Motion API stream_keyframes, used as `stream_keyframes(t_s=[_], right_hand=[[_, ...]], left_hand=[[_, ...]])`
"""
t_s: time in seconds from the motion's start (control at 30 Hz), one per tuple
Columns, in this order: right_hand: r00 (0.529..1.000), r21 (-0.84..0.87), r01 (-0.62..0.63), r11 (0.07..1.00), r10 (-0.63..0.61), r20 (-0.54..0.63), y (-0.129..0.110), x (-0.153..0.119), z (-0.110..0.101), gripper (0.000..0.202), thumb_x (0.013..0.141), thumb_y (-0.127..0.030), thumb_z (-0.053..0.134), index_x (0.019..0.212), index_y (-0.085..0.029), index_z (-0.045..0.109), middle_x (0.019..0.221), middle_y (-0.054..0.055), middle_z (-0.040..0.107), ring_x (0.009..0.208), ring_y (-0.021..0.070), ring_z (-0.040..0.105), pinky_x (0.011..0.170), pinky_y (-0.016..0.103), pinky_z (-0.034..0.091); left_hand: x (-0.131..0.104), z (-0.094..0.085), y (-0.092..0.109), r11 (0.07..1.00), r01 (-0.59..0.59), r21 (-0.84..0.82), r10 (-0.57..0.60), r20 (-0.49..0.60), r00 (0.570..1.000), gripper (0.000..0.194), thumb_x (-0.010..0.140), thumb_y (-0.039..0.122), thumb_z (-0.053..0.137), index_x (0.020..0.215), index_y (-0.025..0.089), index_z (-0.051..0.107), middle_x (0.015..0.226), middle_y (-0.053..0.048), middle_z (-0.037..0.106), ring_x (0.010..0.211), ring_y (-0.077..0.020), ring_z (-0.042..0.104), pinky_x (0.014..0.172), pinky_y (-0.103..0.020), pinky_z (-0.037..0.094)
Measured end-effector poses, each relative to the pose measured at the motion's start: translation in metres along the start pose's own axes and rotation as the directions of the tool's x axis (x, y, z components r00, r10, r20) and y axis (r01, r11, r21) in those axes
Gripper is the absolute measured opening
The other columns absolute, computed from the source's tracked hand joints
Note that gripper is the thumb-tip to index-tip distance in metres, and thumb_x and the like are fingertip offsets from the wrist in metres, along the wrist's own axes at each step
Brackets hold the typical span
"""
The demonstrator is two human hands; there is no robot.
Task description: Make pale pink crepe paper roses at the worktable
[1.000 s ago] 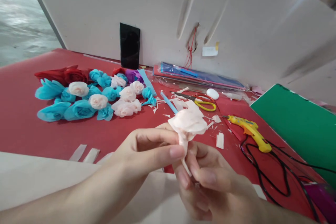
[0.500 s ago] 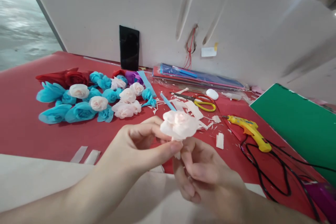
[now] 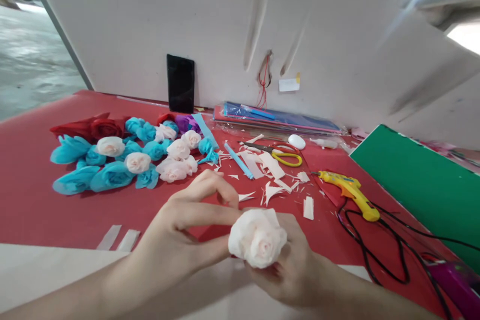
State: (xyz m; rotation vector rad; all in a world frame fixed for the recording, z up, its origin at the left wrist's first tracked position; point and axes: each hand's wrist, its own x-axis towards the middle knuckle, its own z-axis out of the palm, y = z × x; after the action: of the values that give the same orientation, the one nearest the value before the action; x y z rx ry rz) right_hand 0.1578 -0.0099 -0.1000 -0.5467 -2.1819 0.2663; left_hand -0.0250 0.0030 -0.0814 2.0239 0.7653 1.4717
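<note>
A pale pink paper rose (image 3: pixel 258 237) is held low in front of me, its bloom tipped toward the camera. From below and behind, my right hand (image 3: pixel 296 265) is closed around its base, which the petals hide. The thumb and index finger of my left hand (image 3: pixel 191 225) close on the rose's left side, their tips partly behind the petals. Beyond my hands lie pale paper scraps (image 3: pixel 272 192), a blue stick (image 3: pixel 239 161) and scissors (image 3: pixel 287 155) with red and yellow handles.
Finished blue paper flowers (image 3: pixel 112 175), pale roses (image 3: pixel 174 167) and red ones (image 3: pixel 107 127) lie left on the red table. A yellow glue gun (image 3: pixel 352 191) with a black cord lies right, beside a green board (image 3: pixel 420 185). A black phone (image 3: pixel 180 83) leans on the wall.
The rose has come lower and tilted so its centre faces the camera. My right hand has turned beneath it, and my left hand has shifted from the stem to the bloom's side.
</note>
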Motion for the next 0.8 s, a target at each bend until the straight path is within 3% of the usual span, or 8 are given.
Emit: stream_keyframes(t_s=[0.13,0.3,0.43,0.53,0.6,0.67,0.8], right_hand=[[1.0,-0.065,0.01,0.998,-0.011,-0.014,0.003,0.001,-0.001,0.015,0.091,-0.012,0.051,0.103,-0.02,0.055,0.092,0.006,0.072,0.076,0.0155,0.069,0.069,0.02,0.057],[1.0,-0.114,0.024,0.993,-0.026,-0.013,0.001,-0.002,0.0,0.01,0.095,-0.02,0.048,0.101,-0.021,0.057,0.084,0.005,0.072,0.069,0.0148,0.069,0.064,0.019,0.056],[0.999,-0.161,0.0,0.987,-0.009,-0.053,0.005,-0.006,0.003,0.015,0.095,-0.022,0.047,0.107,-0.018,0.056,0.1,0.01,0.072,0.077,0.0157,0.071,0.068,0.021,0.056],[0.995,-0.193,-0.06,0.979,0.043,-0.094,0.01,-0.009,0.008,0.014,0.087,-0.01,0.049,0.093,-0.019,0.058,0.1,0.009,0.072,0.076,0.0146,0.072,0.068,0.021,0.055],[0.991,-0.199,-0.095,0.975,0.073,-0.115,0.014,-0.009,0.011,0.015,0.084,-0.006,0.048,0.084,-0.02,0.055,0.099,0.007,0.071,0.071,0.0127,0.071,0.064,0.021,0.053],[0.988,-0.194,-0.113,0.974,0.089,-0.13,0.017,-0.011,0.015,0.016,0.082,-0.006,0.047,0.082,-0.021,0.053,0.098,0.006,0.07,0.066,0.0112,0.069,0.061,0.021,0.051],[0.987,-0.174,-0.109,0.979,0.087,-0.134,0.021,-0.016,0.021,0.016,0.082,-0.008,0.046,0.083,-0.023,0.052,0.096,0.003,0.07,0.051,0.0083,0.059,0.056,0.022,0.049]], left_hand=[[-0.002,-0.001,-0.003,0.996,-0.06,0.06,0.058,0.022,0.998,0.027,0.086,0.027,0.068,0.06,0.022,0.069,0.064,0.002,0.057,0.058,-0.0102,0.055,0.055,-0.016,0.052],[0.0,0.001,0.001,0.981,-0.142,0.133,0.134,0.068,0.989,0.034,0.093,0.033,0.061,0.062,0.021,0.071,0.061,0.001,0.058,0.058,-0.0113,0.056,0.058,-0.019,0.053],[0.007,-0.009,0.0,0.946,-0.247,0.21,0.223,0.128,0.966,0.035,0.097,0.028,0.056,0.065,0.022,0.071,0.061,0.001,0.063,0.062,-0.0125,0.056,0.066,-0.024,0.053],[0.022,-0.044,-0.014,0.898,-0.326,0.294,0.279,0.193,0.941,0.029,0.097,0.026,0.055,0.073,0.022,0.069,0.072,0.001,0.068,0.073,-0.0149,0.059,0.078,-0.032,0.054],[0.037,-0.078,-0.029,0.869,-0.322,0.375,0.241,0.248,0.938,0.015,0.097,0.027,0.056,0.097,0.019,0.068,0.1,-0.005,0.069,0.088,-0.0186,0.065,0.084,-0.04,0.055],[0.051,-0.114,-0.045,0.846,-0.273,0.459,0.147,0.292,0.945,0.024,0.096,0.03,0.057,0.117,0.02,0.062,0.123,-0.009,0.063,0.099,-0.0219,0.065,0.085,-0.042,0.056],[0.067,-0.162,-0.074,0.781,-0.13,0.61,-0.106,0.334,0.936,0.028,0.095,0.031,0.059,0.121,0.019,0.06,0.125,-0.01,0.062,0.103,-0.0244,0.065,0.086,-0.045,0.056]])
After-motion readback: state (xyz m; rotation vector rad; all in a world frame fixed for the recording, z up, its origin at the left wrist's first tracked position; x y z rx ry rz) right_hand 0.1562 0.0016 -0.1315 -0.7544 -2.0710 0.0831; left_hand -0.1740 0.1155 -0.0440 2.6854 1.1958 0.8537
